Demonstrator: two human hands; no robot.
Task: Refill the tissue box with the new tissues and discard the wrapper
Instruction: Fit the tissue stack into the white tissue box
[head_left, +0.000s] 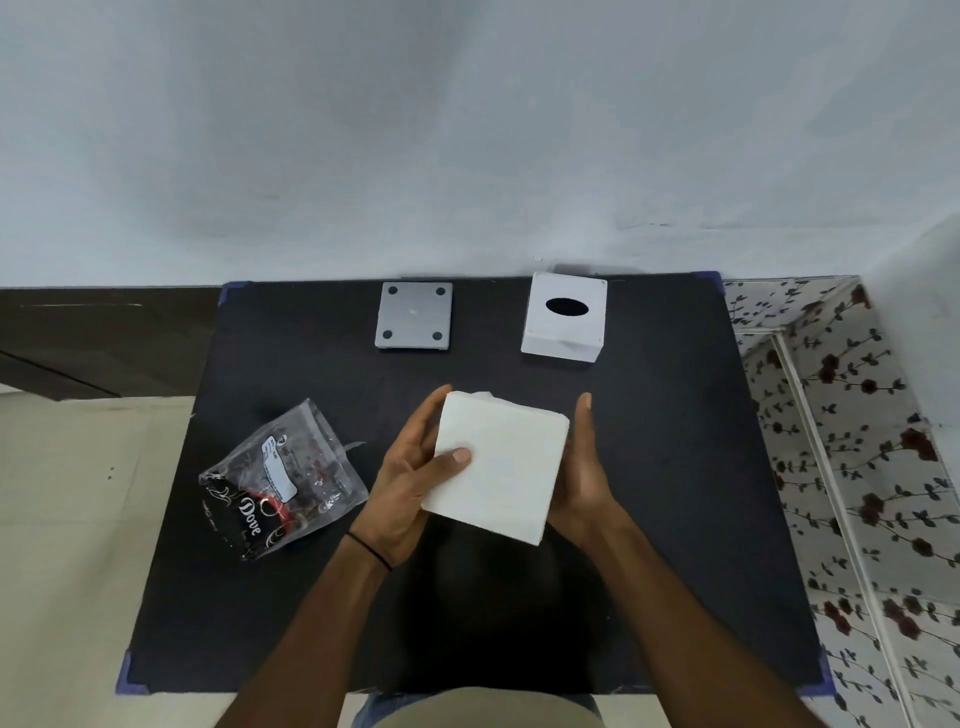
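A square white stack of tissues (506, 467) is held above the middle of the black table (675, 467). My left hand (410, 478) grips its left side with the thumb on top. Against its right side my right hand (584, 467) presses with fingers straight. The white tissue box (563, 332), with a dark oval slot on top, stands at the table's back right. Its grey base plate (413, 322) with round pads at the corners lies apart, at the back centre. The clear plastic wrapper (283, 480), printed "Dove", lies crumpled at the left.
The table stands against a pale wall. A floral-patterned surface (857, 441) runs along its right side. Light floor tiles (78, 519) lie to the left.
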